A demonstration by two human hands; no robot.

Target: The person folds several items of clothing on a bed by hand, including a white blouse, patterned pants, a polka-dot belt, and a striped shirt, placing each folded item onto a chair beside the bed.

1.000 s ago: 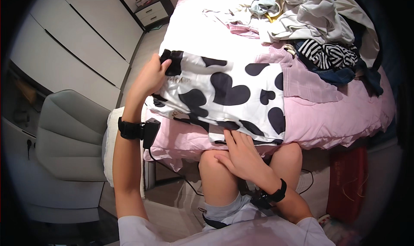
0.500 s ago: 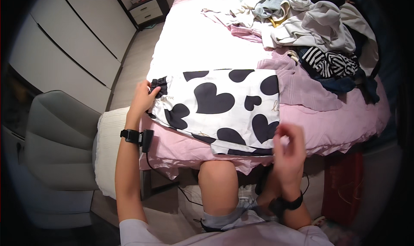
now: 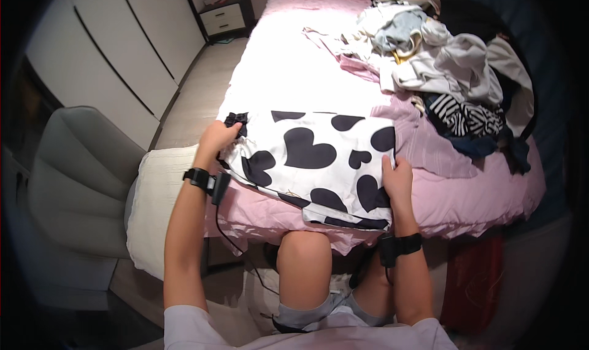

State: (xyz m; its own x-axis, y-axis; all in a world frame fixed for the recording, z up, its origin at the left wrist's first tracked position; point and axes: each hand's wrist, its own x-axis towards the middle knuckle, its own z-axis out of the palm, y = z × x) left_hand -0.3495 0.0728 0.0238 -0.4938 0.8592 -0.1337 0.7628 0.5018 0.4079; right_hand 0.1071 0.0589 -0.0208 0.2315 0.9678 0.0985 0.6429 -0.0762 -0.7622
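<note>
A white garment with large black hearts (image 3: 308, 148) lies folded flat along the near side of the bed. Its left end is gathered into a ruffled black band, and its exact kind does not show. My left hand (image 3: 219, 136) is closed on that gathered end, thumb on top. At the opposite edge, my right hand (image 3: 399, 177) pinches the cloth between thumb and fingers, some of which are hidden. A strip along the near edge is folded over.
The pink bed (image 3: 448, 196) bears a heap of mixed clothes (image 3: 457, 64) at the far right. A pink ribbed garment (image 3: 429, 142) lies right beside the heart-print cloth. A grey chair (image 3: 80, 178) stands left. Cables hang from black wrist devices (image 3: 218, 187).
My right hand, blurred and off the cloth's lower right corner before, has moved up and taken hold of its right edge. The left hand keeps its grip. The whole view has shifted slightly.
</note>
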